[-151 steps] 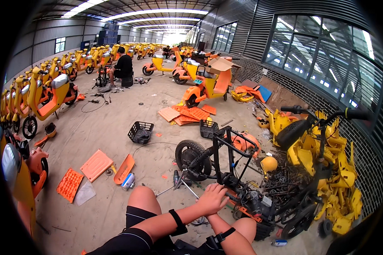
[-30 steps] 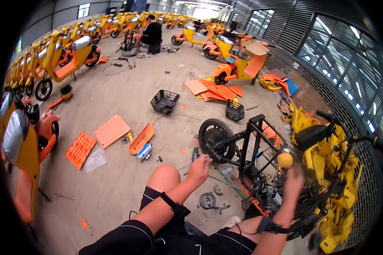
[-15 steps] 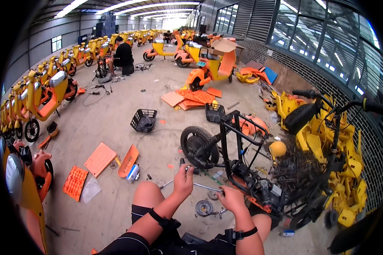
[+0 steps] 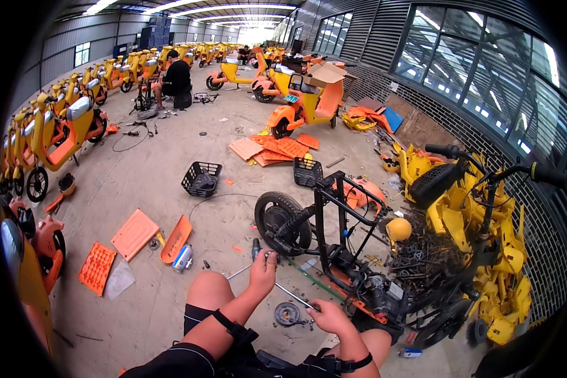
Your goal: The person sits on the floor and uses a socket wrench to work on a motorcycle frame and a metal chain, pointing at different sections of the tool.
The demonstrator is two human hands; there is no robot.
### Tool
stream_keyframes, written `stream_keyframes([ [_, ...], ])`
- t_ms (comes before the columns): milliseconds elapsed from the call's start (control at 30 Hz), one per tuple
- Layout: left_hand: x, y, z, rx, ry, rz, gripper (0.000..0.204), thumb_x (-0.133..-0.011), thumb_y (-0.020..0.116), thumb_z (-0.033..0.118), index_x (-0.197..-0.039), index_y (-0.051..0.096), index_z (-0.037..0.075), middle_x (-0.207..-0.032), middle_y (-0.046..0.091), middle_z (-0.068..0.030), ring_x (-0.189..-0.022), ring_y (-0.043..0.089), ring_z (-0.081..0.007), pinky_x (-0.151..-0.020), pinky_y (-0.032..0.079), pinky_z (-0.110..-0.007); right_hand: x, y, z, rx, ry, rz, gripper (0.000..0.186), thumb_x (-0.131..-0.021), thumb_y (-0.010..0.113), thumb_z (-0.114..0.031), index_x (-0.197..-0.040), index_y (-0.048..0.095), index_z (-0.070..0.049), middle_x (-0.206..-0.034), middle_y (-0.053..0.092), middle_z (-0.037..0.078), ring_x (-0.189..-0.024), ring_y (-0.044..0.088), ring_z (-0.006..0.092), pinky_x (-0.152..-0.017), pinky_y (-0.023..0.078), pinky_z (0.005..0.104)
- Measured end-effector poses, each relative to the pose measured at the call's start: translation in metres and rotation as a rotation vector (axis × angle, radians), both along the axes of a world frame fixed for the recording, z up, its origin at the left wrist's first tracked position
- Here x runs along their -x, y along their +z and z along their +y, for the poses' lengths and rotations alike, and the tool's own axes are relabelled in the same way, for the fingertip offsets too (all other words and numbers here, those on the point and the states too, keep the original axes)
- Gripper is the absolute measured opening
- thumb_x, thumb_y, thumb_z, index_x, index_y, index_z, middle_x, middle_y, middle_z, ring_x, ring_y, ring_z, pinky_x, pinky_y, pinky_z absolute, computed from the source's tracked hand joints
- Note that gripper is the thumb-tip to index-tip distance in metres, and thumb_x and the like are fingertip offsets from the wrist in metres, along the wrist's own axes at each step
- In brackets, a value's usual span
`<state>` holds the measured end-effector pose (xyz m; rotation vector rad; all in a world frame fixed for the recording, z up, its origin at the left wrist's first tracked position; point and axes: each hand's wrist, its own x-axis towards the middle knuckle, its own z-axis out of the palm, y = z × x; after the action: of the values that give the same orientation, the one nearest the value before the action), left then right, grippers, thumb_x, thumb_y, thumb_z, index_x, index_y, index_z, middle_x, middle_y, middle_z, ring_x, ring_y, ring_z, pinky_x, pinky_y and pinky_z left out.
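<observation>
My left hand (image 4: pixel 263 272) is closed around a metal rod tool (image 4: pixel 290 293), whose thin arms stick out on both sides of the fist at different angles. How they join is hidden in the fist. My right hand (image 4: pixel 329 316) grips the far end of the right-hand arm with its fingers curled. Just ahead and to the right stands a stripped black scooter frame (image 4: pixel 322 236) with a rear wheel (image 4: pixel 282 222). A round metal disc part (image 4: pixel 287 314) lies on the floor below the rod. Behind my left fist is a dark tool handle (image 4: pixel 256 247).
Left of my knees lie orange panels (image 4: pixel 135 234), an orange tray (image 4: pixel 97 269) and a spray can (image 4: pixel 183 259). Black baskets (image 4: pixel 201 179) stand ahead. Yellow body parts (image 4: pixel 450 211) pile up along the right wall. A person (image 4: pixel 176 79) sits farther off near rows of scooters (image 4: pixel 63 135).
My right hand has come down toward me with its end of the rod, which now slants more. My left hand keeps its grip. The view has turned slightly right.
</observation>
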<state>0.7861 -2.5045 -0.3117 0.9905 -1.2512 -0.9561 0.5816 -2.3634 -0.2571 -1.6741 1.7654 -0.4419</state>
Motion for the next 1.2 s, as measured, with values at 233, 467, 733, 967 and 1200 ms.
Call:
stream_keyframes([
  [233, -0.010, 0.006, 0.005, 0.053, -0.058, 0.089, 0.027, -0.110, 0.055, 0.029, -0.112, 0.060, 0.002, -0.077, 0.064, -0.0058, -0.072, 0.060, -0.0126, -0.068, 0.050, -0.029, -0.005, -0.007, 0.007, 0.009, -0.069, -0.210, 0.038, -0.096, 0.069, -0.027, -0.120, 0.070, 0.002, -0.093, 0.074, 0.020, -0.081, 0.071, 0.0295, -0.076, 0.054, 0.0390],
  [467, -0.027, 0.015, 0.012, 0.022, 0.046, -0.055, 0.028, -0.108, 0.058, 0.027, -0.115, 0.065, 0.001, -0.086, 0.071, -0.0079, -0.079, 0.065, -0.0144, -0.073, 0.052, -0.031, -0.008, -0.014, 0.000, -0.045, -0.072, -0.264, 0.039, -0.097, 0.068, -0.029, -0.121, 0.068, 0.003, -0.086, 0.072, 0.014, -0.060, 0.064, 0.0199, -0.055, 0.049, 0.0351],
  [733, -0.046, 0.023, 0.013, 0.143, 0.121, -0.161, 0.022, -0.102, 0.067, 0.020, -0.113, 0.070, 0.001, -0.096, 0.068, -0.0107, -0.080, 0.065, -0.0180, -0.074, 0.053, -0.031, -0.014, -0.025, -0.010, -0.042, -0.177, -0.314, 0.037, -0.097, 0.068, -0.029, -0.118, 0.070, 0.001, -0.087, 0.073, 0.013, -0.058, 0.064, 0.0209, -0.051, 0.049, 0.0359],
  [967, -0.047, 0.022, 0.011, 0.180, 0.180, -0.243, 0.021, -0.099, 0.071, 0.017, -0.113, 0.072, 0.001, -0.100, 0.069, -0.0114, -0.084, 0.066, -0.0187, -0.077, 0.054, -0.031, -0.009, -0.040, -0.018, 0.091, -0.305, -0.340, 0.036, -0.095, 0.072, -0.027, -0.116, 0.070, 0.002, -0.097, 0.076, 0.016, -0.084, 0.072, 0.0239, -0.076, 0.056, 0.0364],
  [1200, -0.046, 0.023, 0.011, 0.124, 0.161, -0.214, 0.023, -0.097, 0.073, 0.016, -0.114, 0.073, 0.001, -0.100, 0.072, -0.0126, -0.087, 0.067, -0.0191, -0.080, 0.054, -0.031, -0.007, -0.034, -0.018, 0.189, -0.352, -0.407, 0.034, -0.094, 0.073, -0.025, -0.115, 0.071, 0.002, -0.095, 0.076, 0.016, -0.084, 0.073, 0.0217, -0.076, 0.055, 0.0355],
])
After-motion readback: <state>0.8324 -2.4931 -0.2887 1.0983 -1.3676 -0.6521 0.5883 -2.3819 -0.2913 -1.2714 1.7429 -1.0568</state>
